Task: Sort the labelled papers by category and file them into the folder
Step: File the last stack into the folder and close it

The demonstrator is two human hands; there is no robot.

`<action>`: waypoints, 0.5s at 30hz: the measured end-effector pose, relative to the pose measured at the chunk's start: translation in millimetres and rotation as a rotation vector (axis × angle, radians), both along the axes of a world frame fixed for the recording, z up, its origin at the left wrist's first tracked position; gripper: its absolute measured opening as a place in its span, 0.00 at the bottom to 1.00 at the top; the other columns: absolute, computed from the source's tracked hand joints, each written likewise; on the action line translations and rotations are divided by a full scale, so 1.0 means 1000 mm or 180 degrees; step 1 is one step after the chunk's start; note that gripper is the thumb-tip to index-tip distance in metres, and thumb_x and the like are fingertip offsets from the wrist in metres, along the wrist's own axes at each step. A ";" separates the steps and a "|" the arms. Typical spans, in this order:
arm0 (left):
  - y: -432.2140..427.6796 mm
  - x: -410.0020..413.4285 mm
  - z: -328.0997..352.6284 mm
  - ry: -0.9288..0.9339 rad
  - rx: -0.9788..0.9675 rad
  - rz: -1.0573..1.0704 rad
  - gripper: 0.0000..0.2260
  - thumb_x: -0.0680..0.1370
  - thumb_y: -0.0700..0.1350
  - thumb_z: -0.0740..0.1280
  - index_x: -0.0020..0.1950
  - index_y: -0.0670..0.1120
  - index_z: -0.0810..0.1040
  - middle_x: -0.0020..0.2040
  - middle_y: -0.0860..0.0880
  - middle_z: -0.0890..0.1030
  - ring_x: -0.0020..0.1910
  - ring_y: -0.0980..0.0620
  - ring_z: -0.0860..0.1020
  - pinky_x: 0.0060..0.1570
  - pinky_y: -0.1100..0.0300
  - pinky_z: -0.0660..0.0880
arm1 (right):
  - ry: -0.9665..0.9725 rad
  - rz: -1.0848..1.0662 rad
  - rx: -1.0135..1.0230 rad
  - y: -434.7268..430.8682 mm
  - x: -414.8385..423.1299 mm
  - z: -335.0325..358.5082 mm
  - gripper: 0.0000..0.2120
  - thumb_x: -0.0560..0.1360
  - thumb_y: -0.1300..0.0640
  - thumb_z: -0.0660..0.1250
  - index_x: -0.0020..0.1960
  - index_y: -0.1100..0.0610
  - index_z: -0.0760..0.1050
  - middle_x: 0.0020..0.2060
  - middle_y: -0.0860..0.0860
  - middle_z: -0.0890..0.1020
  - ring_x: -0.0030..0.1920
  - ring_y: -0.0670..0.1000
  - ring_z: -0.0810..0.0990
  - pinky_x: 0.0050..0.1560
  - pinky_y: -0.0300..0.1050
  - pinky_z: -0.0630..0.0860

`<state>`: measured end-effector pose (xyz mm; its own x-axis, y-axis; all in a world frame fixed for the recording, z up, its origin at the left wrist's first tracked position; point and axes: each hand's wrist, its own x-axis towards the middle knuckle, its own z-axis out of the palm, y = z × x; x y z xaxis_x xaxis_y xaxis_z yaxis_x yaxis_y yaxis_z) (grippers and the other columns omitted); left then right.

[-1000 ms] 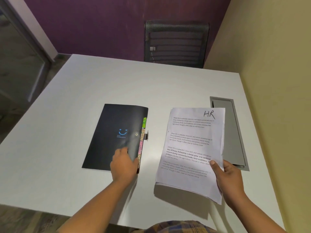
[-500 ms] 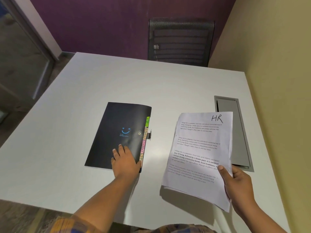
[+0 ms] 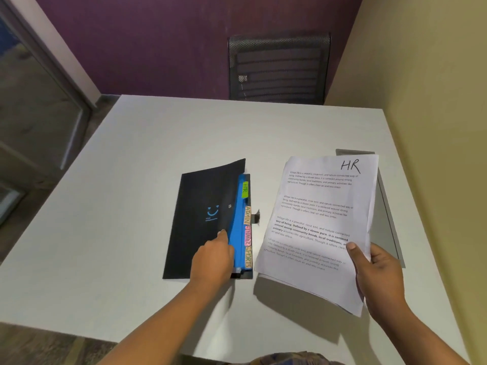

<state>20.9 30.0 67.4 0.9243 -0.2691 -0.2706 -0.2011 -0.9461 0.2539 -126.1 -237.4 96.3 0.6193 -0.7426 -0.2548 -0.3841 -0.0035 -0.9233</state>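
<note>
A black folder (image 3: pixel 200 219) with a blue smiley lies on the white table (image 3: pixel 105 233). My left hand (image 3: pixel 212 262) grips the cover's right edge near the bottom and holds it partly lifted. A blue divider (image 3: pixel 238 233) shows underneath, with coloured tabs (image 3: pixel 247 233) reading HR, ADMIN and others. My right hand (image 3: pixel 379 275) holds a stack of printed papers (image 3: pixel 319 219) by the lower right corner, above the table right of the folder. The top sheet is marked "HR" in handwriting.
A grey cable hatch (image 3: pixel 390 233) is set into the table under the papers, near the yellow wall (image 3: pixel 434 127) on the right. A black mesh chair (image 3: pixel 279 67) stands behind the far edge. A glass door (image 3: pixel 31 114) is at the left.
My left hand has gone from lying flat on the closed folder to lifting its cover edge, which exposes the blue divider and tabs. The papers stay held in my right hand.
</note>
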 end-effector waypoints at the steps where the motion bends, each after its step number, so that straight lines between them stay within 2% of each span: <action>1: -0.006 -0.004 0.004 0.0055 -0.0139 0.0019 0.21 0.83 0.48 0.54 0.75 0.44 0.64 0.51 0.45 0.84 0.41 0.50 0.81 0.34 0.57 0.76 | -0.0026 0.0006 -0.0045 -0.001 0.003 0.003 0.06 0.79 0.53 0.68 0.45 0.47 0.82 0.36 0.40 0.87 0.32 0.44 0.84 0.26 0.36 0.73; 3: -0.018 -0.015 0.012 0.0235 -0.0478 0.0061 0.21 0.83 0.46 0.53 0.76 0.45 0.64 0.49 0.45 0.84 0.40 0.49 0.81 0.38 0.52 0.80 | -0.0079 -0.0001 -0.0155 -0.003 0.008 0.008 0.06 0.79 0.53 0.68 0.44 0.47 0.82 0.33 0.37 0.85 0.30 0.42 0.82 0.27 0.35 0.72; 5: -0.029 -0.027 0.017 0.0389 -0.0770 0.0019 0.20 0.82 0.43 0.54 0.75 0.46 0.66 0.48 0.45 0.84 0.41 0.46 0.82 0.42 0.48 0.81 | -0.0137 -0.0022 -0.0305 -0.005 0.014 0.012 0.07 0.79 0.55 0.68 0.43 0.49 0.81 0.29 0.36 0.83 0.26 0.40 0.79 0.25 0.29 0.69; 8: -0.044 -0.042 0.025 0.0425 -0.1049 -0.0071 0.18 0.83 0.43 0.56 0.73 0.45 0.68 0.50 0.45 0.84 0.44 0.47 0.82 0.43 0.51 0.82 | -0.0159 -0.0055 -0.0504 -0.008 0.022 0.016 0.07 0.80 0.55 0.67 0.44 0.48 0.82 0.33 0.36 0.85 0.32 0.36 0.81 0.29 0.29 0.71; 11: -0.057 -0.051 0.030 0.0397 -0.1256 -0.0054 0.19 0.84 0.43 0.53 0.75 0.47 0.66 0.50 0.45 0.83 0.44 0.48 0.81 0.44 0.52 0.81 | -0.0127 -0.0065 -0.0618 -0.012 0.023 0.017 0.06 0.80 0.57 0.67 0.48 0.53 0.83 0.35 0.41 0.84 0.32 0.33 0.80 0.28 0.25 0.71; 15: -0.069 -0.057 0.036 0.0423 -0.1423 -0.0032 0.19 0.84 0.44 0.53 0.76 0.48 0.66 0.56 0.47 0.83 0.49 0.49 0.82 0.48 0.51 0.82 | 0.0048 0.0144 -0.0566 -0.012 0.018 0.016 0.07 0.79 0.56 0.67 0.47 0.53 0.83 0.36 0.44 0.85 0.34 0.40 0.83 0.28 0.28 0.72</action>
